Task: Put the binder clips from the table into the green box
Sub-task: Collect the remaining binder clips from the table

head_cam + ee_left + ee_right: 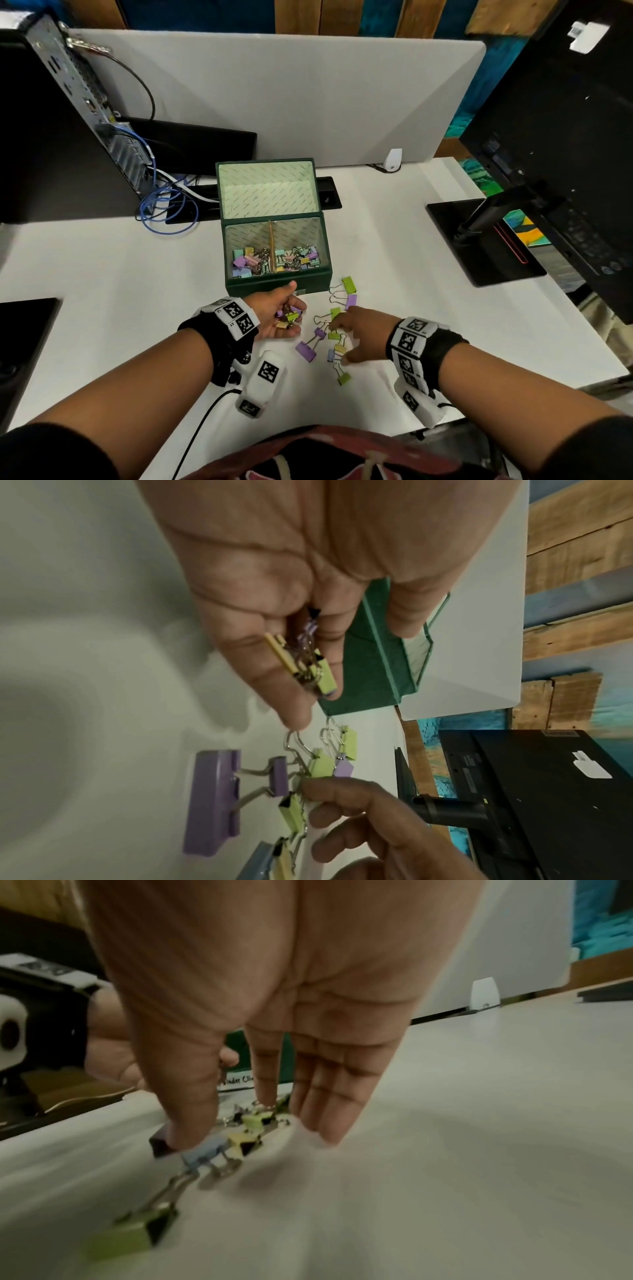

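White desk [428, 274] fills my view, fenced at the back by a grey divider [274, 96], with a computer tower [51, 120] on one side and a monitor [565, 154] on the other. Mid-desk I see the green box [277, 282], lid propped open, both its compartments already holding pastel clips, so I judge the job well along. Close before its front wall lie the loose binder clips [334, 334], scattered within easy reach of both my hands. My left hand [279, 317] sits palm up beside the box, fingers [291, 696] curled round a small bunch of clips [304, 666], probably collecting a handful before tipping it in. My right hand [359, 337] reaches down into the pile, fingers [329, 1096] nearly straight, fingertips touching clips but gripping none that I can see.
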Demonstrator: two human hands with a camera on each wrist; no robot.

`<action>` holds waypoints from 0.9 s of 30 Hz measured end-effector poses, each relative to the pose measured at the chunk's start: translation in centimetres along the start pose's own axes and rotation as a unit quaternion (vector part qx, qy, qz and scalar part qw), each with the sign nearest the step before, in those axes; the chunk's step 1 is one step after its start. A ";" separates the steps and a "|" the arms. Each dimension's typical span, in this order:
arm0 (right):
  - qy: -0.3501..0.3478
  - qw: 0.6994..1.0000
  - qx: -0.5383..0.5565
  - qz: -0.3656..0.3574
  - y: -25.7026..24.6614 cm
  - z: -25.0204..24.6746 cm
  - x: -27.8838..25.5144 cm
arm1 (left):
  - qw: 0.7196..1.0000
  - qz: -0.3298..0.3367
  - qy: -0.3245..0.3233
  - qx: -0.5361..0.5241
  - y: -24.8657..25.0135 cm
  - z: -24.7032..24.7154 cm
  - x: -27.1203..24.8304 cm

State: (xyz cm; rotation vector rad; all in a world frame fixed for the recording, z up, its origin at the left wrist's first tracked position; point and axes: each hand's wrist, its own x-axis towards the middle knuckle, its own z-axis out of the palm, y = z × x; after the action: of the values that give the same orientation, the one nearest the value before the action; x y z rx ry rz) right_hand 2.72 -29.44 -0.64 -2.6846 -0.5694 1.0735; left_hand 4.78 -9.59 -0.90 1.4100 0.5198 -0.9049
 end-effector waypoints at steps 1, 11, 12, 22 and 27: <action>0.011 1.000 -0.013 -0.001 -0.1 0.4 0.3 | 1.000 0.005 0.005 0.004 0.0 -0.1 0.0; 0.058 0.998 0.011 -0.007 0.6 0.8 2.1 | 0.999 0.025 0.037 0.018 -0.1 -1.3 0.1; 0.062 0.998 0.021 -0.006 0.9 0.8 2.1 | 0.999 0.024 0.039 0.016 -0.1 -1.5 0.1; 0.118 0.985 0.116 0.039 2.3 0.4 1.9 | 0.999 0.017 0.041 0.005 -0.5 -2.1 -0.1; 0.131 0.970 0.198 0.052 1.4 -1.4 1.2 | 1.000 0.007 0.023 0.007 -0.8 -1.8 0.0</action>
State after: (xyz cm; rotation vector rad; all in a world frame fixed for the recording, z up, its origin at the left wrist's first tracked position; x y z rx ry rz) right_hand 4.91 -30.26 -0.84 -2.4600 -0.1458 0.7395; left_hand 4.49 -7.77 -1.58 1.4483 0.5381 -0.8672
